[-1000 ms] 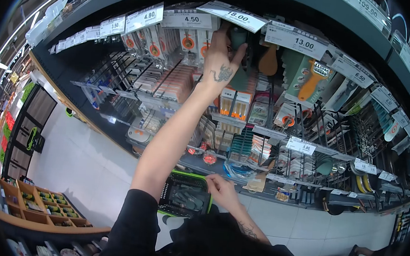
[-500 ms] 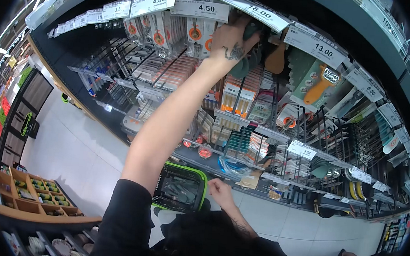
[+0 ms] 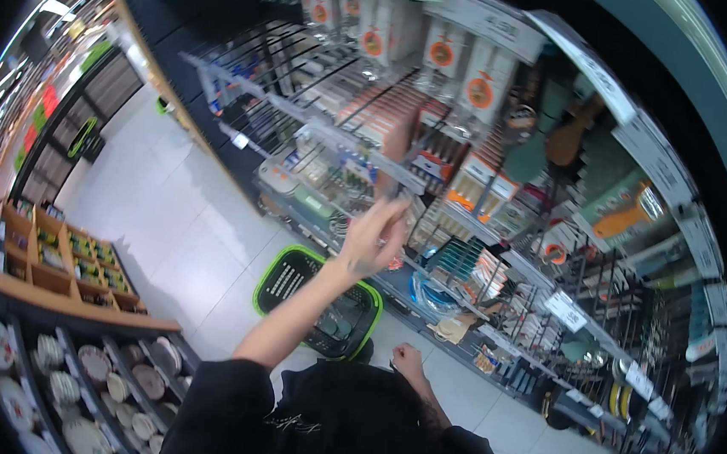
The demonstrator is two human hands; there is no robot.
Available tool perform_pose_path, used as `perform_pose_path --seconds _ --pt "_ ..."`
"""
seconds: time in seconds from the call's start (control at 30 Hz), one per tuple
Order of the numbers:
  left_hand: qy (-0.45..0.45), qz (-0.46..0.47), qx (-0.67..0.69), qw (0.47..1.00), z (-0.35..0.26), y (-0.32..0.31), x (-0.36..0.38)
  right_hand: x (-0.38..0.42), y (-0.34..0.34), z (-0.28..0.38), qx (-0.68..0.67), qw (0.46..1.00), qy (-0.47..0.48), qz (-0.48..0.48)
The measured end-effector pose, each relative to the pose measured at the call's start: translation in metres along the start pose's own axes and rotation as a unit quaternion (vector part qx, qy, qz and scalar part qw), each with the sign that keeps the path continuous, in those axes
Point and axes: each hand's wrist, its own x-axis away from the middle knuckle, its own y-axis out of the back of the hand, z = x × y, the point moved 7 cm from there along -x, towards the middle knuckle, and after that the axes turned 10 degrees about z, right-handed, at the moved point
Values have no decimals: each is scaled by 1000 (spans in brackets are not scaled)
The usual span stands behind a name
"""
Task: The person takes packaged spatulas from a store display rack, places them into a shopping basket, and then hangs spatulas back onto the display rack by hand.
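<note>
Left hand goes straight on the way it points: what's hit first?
Probably the shelf rail just ahead of the left hand; blur and unclear depth leave that uncertain.

Well left of the left fingers [image 3: 391, 221] and lower, I can see a wooden display unit [image 3: 67, 301] with small items in its compartments, and below that, plates and bowls [image 3: 95, 363] in slanted rows. Pale floor tiles [image 3: 200, 244] spread to the fingers' left. Farther up-left I make out a dark panelled cabinet [image 3: 111, 92]. Right of the fingers, I see a blurred orange-handled tool [image 3: 624, 224] and, lower, a white price label [image 3: 568, 311].
</note>
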Motion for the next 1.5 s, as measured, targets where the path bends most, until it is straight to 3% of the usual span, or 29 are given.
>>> perform_pose_path --seconds 0.07,0.1,0.13,0.2,0.23,0.27,0.3,0.33,0.37,0.53,0.57,0.63,0.73,0.83,1.03,1.1,1.17,1.3,1.33,1.5 --pt "214 19 -12 977 52 7 115 4 -9 -26 31 998 -33 52" --pt "258 9 -43 965 73 15 181 6 -16 -45 77 995 -20 58" --pt "402 15 -29 915 85 28 247 4 -18 -57 124 990 -6 63" --pt "528 5 -143 837 103 48 429 6 -17 -70 140 985 1 101" --pt "620 21 -186 762 106 54 550 11 -15 -75 144 982 3 125" --pt "708 120 -211 663 68 62 628 13 -12 -79 164 975 -16 148" --pt "780 76 -104 612 19 63 685 16 -5 -75 178 970 -21 163" --pt "938 130 31 319 -21 40 762 18 -1 -72 179 959 -69 208" --pt "895 166 141 390 -70 26 745 21 2 -74 180 943 -122 250" --pt "910 139 232 316 -249 -26 695 22 9 -77 195 926 -105 305" --pt "911 131 245 305 -271 -30 688 25 12 -68 156 934 -137 290" --pt "912 114 265 293 -294 -31 676 21 6 -59 232 922 -58 306" --pt "910 84 292 281 -316 -36 666 20 -2 -59 271 909 -22 316" --pt "908 46 315 274 -313 -45 664 16 -14 -33 283 878 -57 383" --pt "904 -11 347 250 -293 -40 673 -12 -46 -35 289 868 -104 390" --pt "903 -27 353 245 -272 -33 679 -19 -62 -35 335 860 -73 378" --pt "900 -37 361 240 -250 -25 686 -34 -76 -23 299 863 -141 382" --pt "895 -68 374 232 -210 -21 706 -59 -119 -16 237 877 -189 372" --pt "894 -79 375 231 -200 -21 712 -70 -132 -4 259 887 -136 356" --pt "893 -127 369 226 -153 -19 733 -115 -190 -8 229 893 -166 350"
